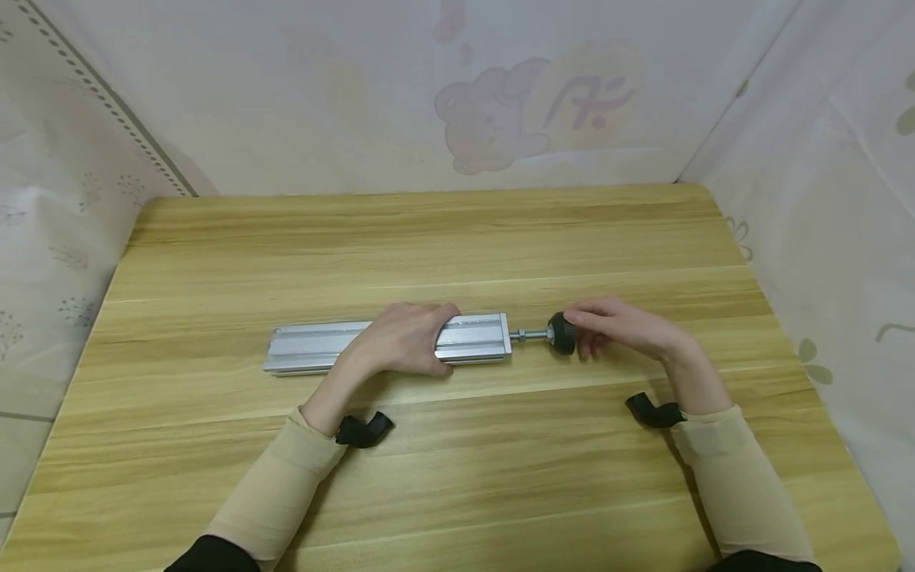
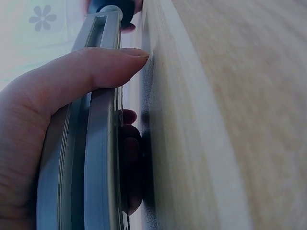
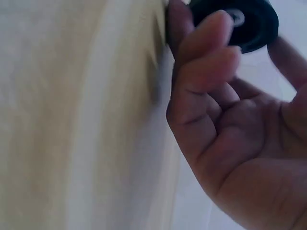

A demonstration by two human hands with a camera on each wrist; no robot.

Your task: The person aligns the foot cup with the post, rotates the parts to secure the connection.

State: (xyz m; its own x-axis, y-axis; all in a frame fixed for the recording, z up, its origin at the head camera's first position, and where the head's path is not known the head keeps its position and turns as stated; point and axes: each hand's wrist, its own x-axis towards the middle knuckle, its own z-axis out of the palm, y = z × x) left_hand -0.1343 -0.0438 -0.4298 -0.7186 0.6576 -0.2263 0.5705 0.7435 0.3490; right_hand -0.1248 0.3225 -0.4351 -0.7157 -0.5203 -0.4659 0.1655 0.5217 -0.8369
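A silver aluminium extrusion profile [image 1: 472, 337] lies lengthwise across the middle of the table. My left hand [image 1: 403, 338] grips it right of its centre, thumb over the near side; in the left wrist view, fingertips [image 2: 130, 158] curl round its underside. From the profile's right end plate sticks a threaded rod [image 1: 530, 335] with a nut, bearing a black levelling foot [image 1: 561, 334]. My right hand [image 1: 622, 326] pinches this foot by its rim. In the right wrist view the foot's round underside [image 3: 256, 24] shows between thumb and fingers, while the other fingers are bent.
Both hands work over a wood-grain table [image 1: 500, 477]. Black curved wrist mounts [image 1: 366, 430] stick out from the beige sleeves [image 1: 279, 485]. A pale printed curtain [image 1: 322, 95] hangs behind the table's far edge and along both sides.
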